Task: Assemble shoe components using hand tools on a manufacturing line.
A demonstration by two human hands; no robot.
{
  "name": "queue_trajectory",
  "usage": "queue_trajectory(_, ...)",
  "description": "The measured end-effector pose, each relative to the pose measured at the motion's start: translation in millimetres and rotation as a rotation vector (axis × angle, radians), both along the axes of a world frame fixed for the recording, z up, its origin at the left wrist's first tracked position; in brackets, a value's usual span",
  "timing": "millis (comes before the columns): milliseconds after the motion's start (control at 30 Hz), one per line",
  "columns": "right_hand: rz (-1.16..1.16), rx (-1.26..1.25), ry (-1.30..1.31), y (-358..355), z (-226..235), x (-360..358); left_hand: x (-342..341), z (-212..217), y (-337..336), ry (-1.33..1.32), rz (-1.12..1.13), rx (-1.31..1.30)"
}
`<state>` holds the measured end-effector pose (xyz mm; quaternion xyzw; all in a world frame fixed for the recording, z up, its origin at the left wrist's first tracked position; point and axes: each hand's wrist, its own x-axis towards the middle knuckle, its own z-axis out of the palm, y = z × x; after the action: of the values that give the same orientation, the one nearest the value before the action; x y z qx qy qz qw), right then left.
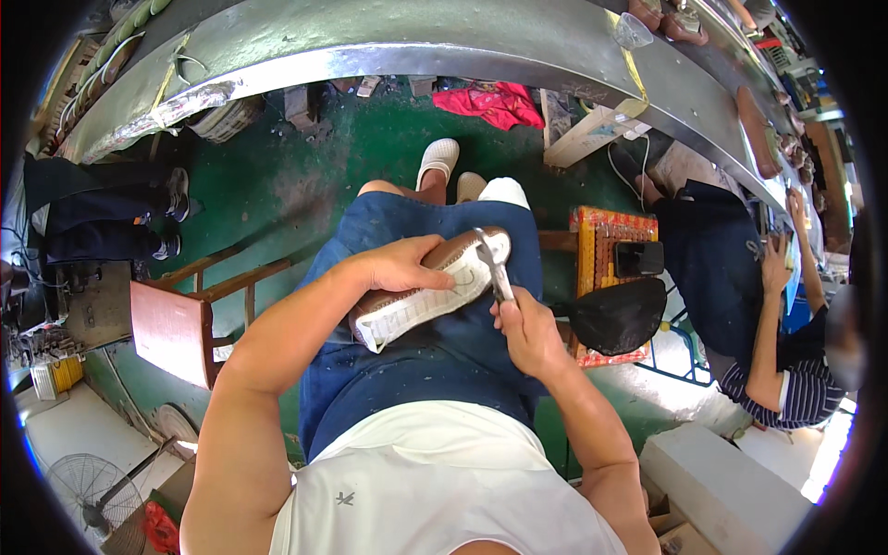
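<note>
Across my lap, on blue shorts, lies a half-made brown shoe point(377, 301) with its pale underside turned up and its toe pointing to the upper right. My left hand point(407, 265) is closed over it from the left, thumb pressed on the underside near the middle. In my right hand point(529, 331) is a metal hand tool that looks like pincers point(497, 270). The fingers wrap its lower end, and its narrow curved head touches the shoe by the toe. Whether the jaws grip the edge I cannot make out.
A long metal bench point(407, 37) spans the far side. To my right, a stool point(592, 236) with a beaded seat bears a phone point(638, 259) and a black bag point(618, 317). A wooden stool point(171, 331) stands left. Another person point(777, 370) sits at right; someone's legs point(111, 208) show left.
</note>
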<state>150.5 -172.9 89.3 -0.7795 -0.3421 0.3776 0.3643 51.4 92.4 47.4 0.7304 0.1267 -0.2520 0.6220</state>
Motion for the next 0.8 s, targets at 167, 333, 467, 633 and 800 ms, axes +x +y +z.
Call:
queue_trajectory(167,-0.043,-0.101,0.368,0.3,0.2,24.3,-0.3,-19.2,6.1,0.028,0.051,-0.143)
queue_trajectory(333,-0.132,0.028,-0.244,-11.2,32.6,101.6,4.0,26.3,17.2,-0.089,0.017,0.156)
queue_trajectory(467,-0.301,0.088,-0.733,-10.7,76.8,226.8,22.7,104.8,75.2,-0.381,0.169,0.187)
queue_trajectory(633,-0.453,0.011,-1.059,10.0,79.5,414.4,143.0,257.2,149.3,-0.357,0.264,0.644)
queue_trajectory(800,-0.538,-0.202,-1.144,22.6,48.9,511.8,300.7,249.0,260.2,-0.298,0.032,1.560)
